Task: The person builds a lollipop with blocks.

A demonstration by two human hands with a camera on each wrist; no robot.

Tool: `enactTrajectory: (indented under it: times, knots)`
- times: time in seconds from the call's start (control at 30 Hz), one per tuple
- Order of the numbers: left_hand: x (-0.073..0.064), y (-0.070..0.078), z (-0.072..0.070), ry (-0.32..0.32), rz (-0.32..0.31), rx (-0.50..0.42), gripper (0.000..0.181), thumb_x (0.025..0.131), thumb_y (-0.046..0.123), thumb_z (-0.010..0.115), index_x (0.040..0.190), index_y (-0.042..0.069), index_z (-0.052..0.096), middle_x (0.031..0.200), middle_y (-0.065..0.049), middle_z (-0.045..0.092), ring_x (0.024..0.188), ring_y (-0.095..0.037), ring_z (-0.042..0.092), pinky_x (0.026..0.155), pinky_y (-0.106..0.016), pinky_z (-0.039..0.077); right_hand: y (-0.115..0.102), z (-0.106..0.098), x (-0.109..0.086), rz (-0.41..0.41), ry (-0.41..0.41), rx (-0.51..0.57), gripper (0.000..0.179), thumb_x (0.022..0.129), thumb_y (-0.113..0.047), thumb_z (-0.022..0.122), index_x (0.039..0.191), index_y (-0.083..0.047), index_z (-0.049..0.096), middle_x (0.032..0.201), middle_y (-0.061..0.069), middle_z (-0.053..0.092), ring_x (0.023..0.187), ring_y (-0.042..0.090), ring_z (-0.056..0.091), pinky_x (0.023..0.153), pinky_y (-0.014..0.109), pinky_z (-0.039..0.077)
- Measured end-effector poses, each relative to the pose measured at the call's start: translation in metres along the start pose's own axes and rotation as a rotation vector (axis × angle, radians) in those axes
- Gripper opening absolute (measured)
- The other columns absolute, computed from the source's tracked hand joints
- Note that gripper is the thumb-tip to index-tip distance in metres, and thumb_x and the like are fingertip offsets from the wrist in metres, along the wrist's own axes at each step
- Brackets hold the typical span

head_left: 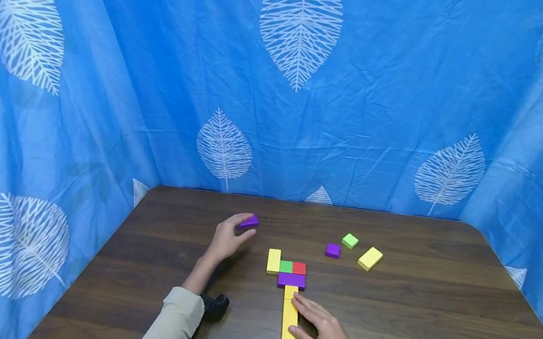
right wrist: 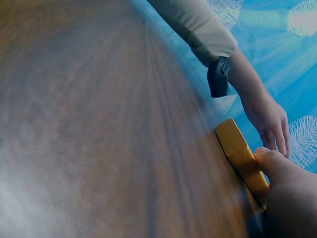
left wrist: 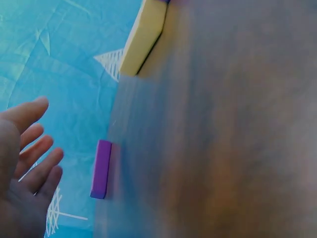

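Observation:
My left hand point(head_left: 228, 238) reaches over the far part of the table, fingers spread around a purple block point(head_left: 249, 222). In the left wrist view that block point(left wrist: 101, 169) stands apart from the relaxed fingers, with nothing in the palm. Extended fingers of my right hand point(head_left: 327, 337) rest along the right side of a column of yellow blocks point(head_left: 289, 325); its thumb touches the column's lower part. Above the column lies a wide purple block point(head_left: 292, 281). Green point(head_left: 286, 266) and red point(head_left: 299, 268) blocks adjoin its far side, with an upright yellow block point(head_left: 274, 261) at their left.
Farther back on the right lie a small purple block point(head_left: 333, 250), a light green block point(head_left: 350, 241) and a pale yellow block point(head_left: 370, 259). A black device point(head_left: 216, 306) is at the left wrist. Blue leaf-printed curtains point(head_left: 372, 90) surround the brown table point(head_left: 441, 320).

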State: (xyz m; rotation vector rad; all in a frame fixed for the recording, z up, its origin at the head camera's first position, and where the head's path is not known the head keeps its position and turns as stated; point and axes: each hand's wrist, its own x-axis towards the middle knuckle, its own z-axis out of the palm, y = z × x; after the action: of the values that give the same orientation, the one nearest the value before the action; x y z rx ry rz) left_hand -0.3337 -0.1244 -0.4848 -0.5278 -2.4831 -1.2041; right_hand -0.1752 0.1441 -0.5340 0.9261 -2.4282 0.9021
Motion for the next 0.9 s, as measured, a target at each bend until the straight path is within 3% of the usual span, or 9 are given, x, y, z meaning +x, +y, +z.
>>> enactTrajectory:
  times: [0.1, 0.2, 0.47, 0.67, 0.9]
  knots:
    - [0.009, -0.003, -0.002, 0.068, 0.026, 0.025, 0.038, 0.083, 0.011, 0.069, 0.119, 0.001, 0.060, 0.120, -0.017, 0.058, 0.113, -0.032, 0.053, 0.096, -0.044, 0.041, 0.000, 0.000, 0.000, 0.001, 0.003, -0.005, 0.049, 0.085, -0.031, 0.067, 0.125, -0.005, 0.058, 0.131, 0.007, 0.053, 0.116, 0.027, 0.052, 0.091, 0.045, 0.044]
    - [0.017, -0.010, -0.003, 0.087, 0.029, 0.040, 0.038, 0.082, 0.006, 0.069, 0.118, -0.002, 0.060, 0.120, -0.019, 0.058, 0.114, -0.034, 0.052, 0.097, -0.045, 0.039, 0.000, -0.001, 0.000, 0.007, 0.000, -0.006, 0.049, 0.085, -0.032, 0.066, 0.125, -0.006, 0.057, 0.131, 0.007, 0.053, 0.116, 0.027, 0.051, 0.091, 0.045, 0.044]
    - [0.021, -0.029, -0.003, -0.022, -0.087, 0.124, 0.035, 0.085, 0.008, 0.066, 0.118, -0.003, 0.061, 0.123, -0.019, 0.056, 0.116, -0.034, 0.050, 0.099, -0.043, 0.038, -0.001, -0.001, 0.000, 0.017, -0.010, -0.002, 0.049, 0.085, -0.033, 0.066, 0.126, -0.007, 0.057, 0.131, 0.006, 0.052, 0.116, 0.027, 0.051, 0.090, 0.045, 0.045]
    - [0.017, -0.037, -0.003, -0.073, -0.093, 0.175, 0.033, 0.084, 0.004, 0.066, 0.117, -0.002, 0.062, 0.119, -0.020, 0.058, 0.113, -0.034, 0.053, 0.096, -0.044, 0.041, 0.000, 0.001, 0.000, 0.009, -0.006, -0.015, 0.049, 0.085, -0.034, 0.066, 0.126, -0.007, 0.058, 0.132, 0.005, 0.052, 0.116, 0.026, 0.052, 0.090, 0.044, 0.045]
    - [0.020, -0.037, 0.003, -0.077, -0.096, 0.173, 0.031, 0.084, 0.002, 0.066, 0.115, 0.000, 0.064, 0.115, -0.019, 0.061, 0.110, -0.032, 0.055, 0.093, -0.044, 0.043, -0.001, 0.001, -0.001, 0.008, -0.001, -0.024, 0.049, 0.084, -0.034, 0.067, 0.125, -0.007, 0.058, 0.131, 0.006, 0.053, 0.116, 0.026, 0.052, 0.090, 0.044, 0.045]
